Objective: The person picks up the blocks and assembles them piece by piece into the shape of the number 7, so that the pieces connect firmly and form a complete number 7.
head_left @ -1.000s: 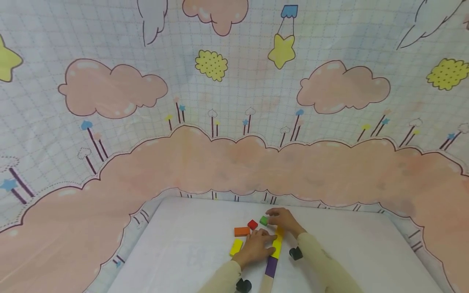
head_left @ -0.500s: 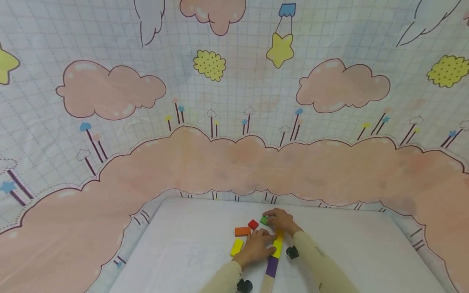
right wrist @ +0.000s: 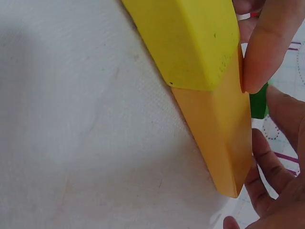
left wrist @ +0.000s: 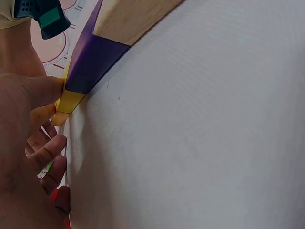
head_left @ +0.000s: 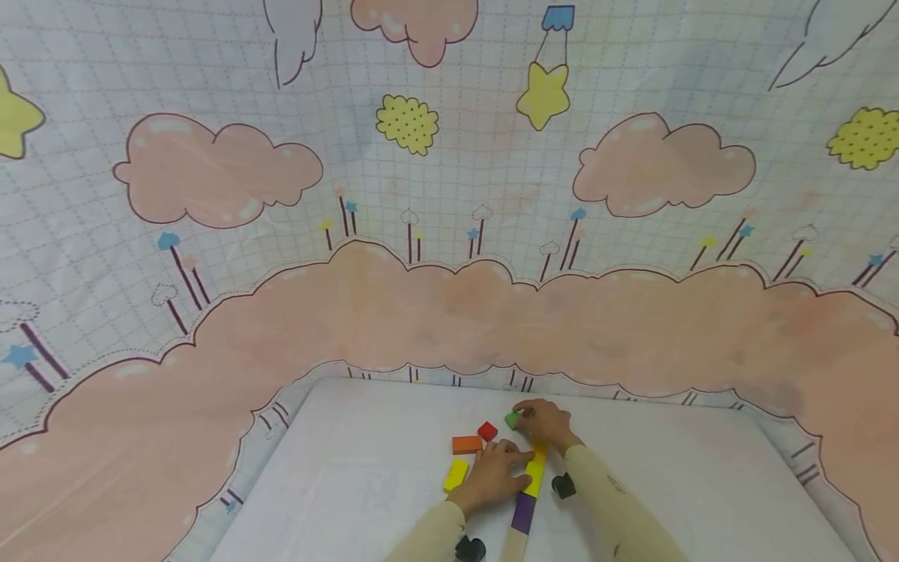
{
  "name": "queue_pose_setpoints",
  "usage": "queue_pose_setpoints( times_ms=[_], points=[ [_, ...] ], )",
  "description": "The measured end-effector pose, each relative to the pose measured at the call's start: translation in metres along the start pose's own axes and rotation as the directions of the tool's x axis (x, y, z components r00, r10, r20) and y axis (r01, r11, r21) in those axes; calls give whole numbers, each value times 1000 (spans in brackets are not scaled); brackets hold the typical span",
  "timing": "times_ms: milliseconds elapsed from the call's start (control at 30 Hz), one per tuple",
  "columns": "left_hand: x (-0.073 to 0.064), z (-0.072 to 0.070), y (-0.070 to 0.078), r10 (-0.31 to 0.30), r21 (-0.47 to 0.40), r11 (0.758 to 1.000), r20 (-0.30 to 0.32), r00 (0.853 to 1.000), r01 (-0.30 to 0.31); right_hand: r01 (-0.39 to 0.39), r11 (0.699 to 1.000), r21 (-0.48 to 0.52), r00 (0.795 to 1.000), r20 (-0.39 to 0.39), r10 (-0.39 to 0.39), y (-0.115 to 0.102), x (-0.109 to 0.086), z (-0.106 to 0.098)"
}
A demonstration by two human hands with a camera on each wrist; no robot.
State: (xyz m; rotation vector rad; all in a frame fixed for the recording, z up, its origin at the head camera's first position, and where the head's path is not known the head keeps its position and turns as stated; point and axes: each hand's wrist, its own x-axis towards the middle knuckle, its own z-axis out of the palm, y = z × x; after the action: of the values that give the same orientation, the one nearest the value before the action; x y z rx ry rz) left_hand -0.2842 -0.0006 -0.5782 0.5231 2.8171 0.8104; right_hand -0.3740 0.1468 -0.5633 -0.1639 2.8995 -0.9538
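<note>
as right hand [head_left: 548, 423] pinches green block [head_left: 510, 420], left [head_left: 489, 478] touches yellow block [head_left: 536, 473]

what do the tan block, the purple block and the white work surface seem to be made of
Tan block: likely bare matte wood; fine brown flecks show.
Purple block: perhaps painted wood, smooth and even; no grain shows, so plastic is possible.
White work surface: perhaps matte cloth or a textured cover, from its faint weave-like pattern.

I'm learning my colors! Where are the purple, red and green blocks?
Purple block [head_left: 523, 513], head view: middle of its top.
Red block [head_left: 488, 431], head view: its middle.
Green block [right wrist: 259, 106], right wrist view: the side that shows.
</note>
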Motion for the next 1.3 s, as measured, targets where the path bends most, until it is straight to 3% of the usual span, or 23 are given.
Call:
queue_pose_setpoints(
  times_ms=[400,1300],
  points=[
    [-1,3,-1,17,5,1000,-9,1000,-17,-74,994,86,995,-58,79,7,-1,-1],
    [0,0,-1,9,20,1000,-12,1000,-9,-170,982,85,981,-81,177,27,0,-18]
  ],
)
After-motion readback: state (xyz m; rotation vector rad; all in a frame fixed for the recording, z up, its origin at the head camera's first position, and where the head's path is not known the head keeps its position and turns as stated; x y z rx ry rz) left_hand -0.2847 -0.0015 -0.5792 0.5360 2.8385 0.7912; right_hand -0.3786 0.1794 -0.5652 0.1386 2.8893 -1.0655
